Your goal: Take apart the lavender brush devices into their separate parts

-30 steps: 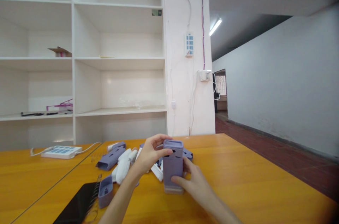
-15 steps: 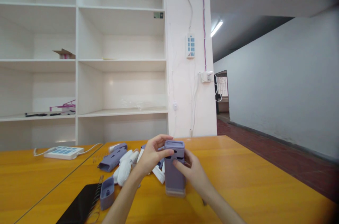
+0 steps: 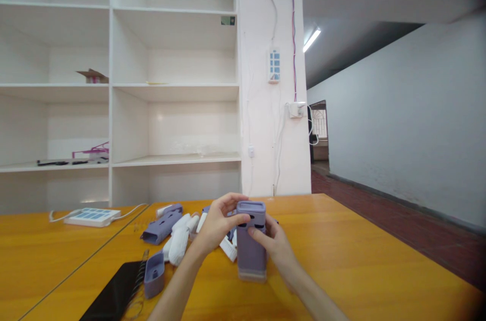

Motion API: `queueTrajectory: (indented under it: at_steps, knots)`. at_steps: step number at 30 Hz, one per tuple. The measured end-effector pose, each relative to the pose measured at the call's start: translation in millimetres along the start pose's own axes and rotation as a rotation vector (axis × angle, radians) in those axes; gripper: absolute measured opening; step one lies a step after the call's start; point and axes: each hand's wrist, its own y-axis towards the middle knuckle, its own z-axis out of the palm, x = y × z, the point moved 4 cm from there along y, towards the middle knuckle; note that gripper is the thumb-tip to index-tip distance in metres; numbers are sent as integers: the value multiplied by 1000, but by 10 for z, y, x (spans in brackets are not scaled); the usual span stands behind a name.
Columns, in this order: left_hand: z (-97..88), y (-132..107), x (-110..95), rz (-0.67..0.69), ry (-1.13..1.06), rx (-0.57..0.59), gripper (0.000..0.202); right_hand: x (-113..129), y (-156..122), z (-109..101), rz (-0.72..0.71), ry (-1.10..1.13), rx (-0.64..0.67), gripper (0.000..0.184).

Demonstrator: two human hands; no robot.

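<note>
A tall purple plastic case [image 3: 251,255] stands upright on the table, with dark slots near its top and a pale, clear-looking base. Around its upper left side my left hand [image 3: 222,219] is closed, the thumb lying across the front near the slots. My right hand [image 3: 275,245] grips the right side, its thumb pressed on the front just below the slots. The far fingers of both hands are partly hidden behind the case. Left of my left forearm lies an open purple box-shaped part [image 3: 154,275], showing a small peg inside.
Another purple slotted part [image 3: 162,227] and white cloth-like bundles [image 3: 179,245] lie left of my hands. A white ridged piece [image 3: 228,249] sits beside the case. A black spiral-bound pad [image 3: 114,290] and a power strip [image 3: 92,216] are farther left. White shelves [image 3: 174,161] stand behind.
Both hands keep the same hold on the purple case, which stays in place. The view has shifted very slightly.
</note>
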Motion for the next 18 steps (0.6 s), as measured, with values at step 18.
queueTrajectory:
  at_steps: [18]
  knots:
    - [5,5,69,6,2,3,43,28,8,-14,-1,-24,-11,55]
